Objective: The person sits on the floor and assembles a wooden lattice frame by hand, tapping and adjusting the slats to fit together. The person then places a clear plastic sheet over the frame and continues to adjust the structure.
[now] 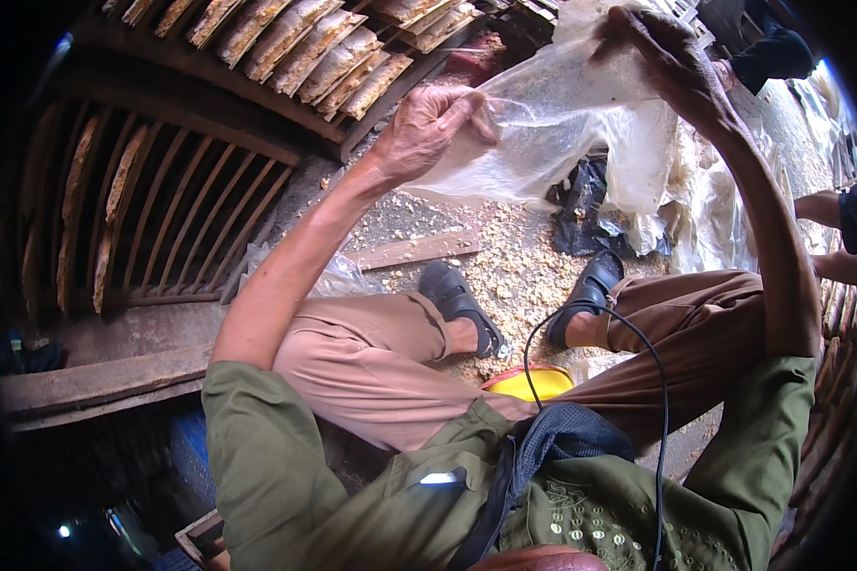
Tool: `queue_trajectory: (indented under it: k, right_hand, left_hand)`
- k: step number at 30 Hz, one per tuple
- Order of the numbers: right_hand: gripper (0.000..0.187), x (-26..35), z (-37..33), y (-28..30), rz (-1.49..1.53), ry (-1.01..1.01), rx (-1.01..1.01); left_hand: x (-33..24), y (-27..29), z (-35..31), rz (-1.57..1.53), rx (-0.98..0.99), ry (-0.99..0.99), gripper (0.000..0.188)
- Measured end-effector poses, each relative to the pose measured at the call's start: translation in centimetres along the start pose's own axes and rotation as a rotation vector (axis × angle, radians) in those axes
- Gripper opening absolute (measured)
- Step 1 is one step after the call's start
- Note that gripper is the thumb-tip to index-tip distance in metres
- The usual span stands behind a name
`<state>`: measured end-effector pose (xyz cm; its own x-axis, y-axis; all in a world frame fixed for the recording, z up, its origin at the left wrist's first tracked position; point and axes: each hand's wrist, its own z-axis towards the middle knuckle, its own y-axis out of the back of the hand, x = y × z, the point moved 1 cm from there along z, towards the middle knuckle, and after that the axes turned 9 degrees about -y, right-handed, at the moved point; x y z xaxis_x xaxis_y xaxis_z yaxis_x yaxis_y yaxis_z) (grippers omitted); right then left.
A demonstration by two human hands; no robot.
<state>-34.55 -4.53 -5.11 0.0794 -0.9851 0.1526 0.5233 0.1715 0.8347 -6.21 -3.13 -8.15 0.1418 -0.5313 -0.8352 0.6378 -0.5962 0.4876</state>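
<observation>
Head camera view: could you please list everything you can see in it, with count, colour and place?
plastic bag: one, clear, held up between both hands
slatted racks: several, dark wood, upper left, some carrying pale slabs
wood chips: a scatter, pale, on the ground around the feet
plank: one, brown, on the ground
black bag: one, on the ground under the clear bag
yellow bowl: one, between the knees
cable: one, black, over the lap
sandals: two, black
left hand: gripping the bag's edge
right hand: gripping the bag's top

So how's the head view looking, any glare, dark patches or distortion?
Head view: daylight glares through the clear plastic bag held by the left hand and right hand; lower left is in deep shadow; fisheye bends the wooden racks near the rim.
</observation>
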Motion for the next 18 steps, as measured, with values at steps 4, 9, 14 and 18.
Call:
queue_trajectory:
  k: [4,9,14,18]
  right_hand:
    - [0.031,-7.8,5.9,3.8,1.208,1.045,0.953]
    - [0.032,-7.7,6.9,2.8,1.216,0.946,0.967]
    - [0.036,-7.2,10.1,-3.3,1.173,0.973,1.006]
    - [0.04,-5.5,11.1,-8.2,1.194,1.003,1.077]
  left_hand:
    - [0.5,0.7,-0.9,0.067,0.035,0.077,0.029]
    - [0.7,2.2,-2.6,0.198,0.164,0.194,0.034]
    - [2.2,5.2,-1.8,0.234,-0.035,0.219,0.023]
    - [2.1,7.6,-3.1,0.311,-0.187,0.21,0.032]
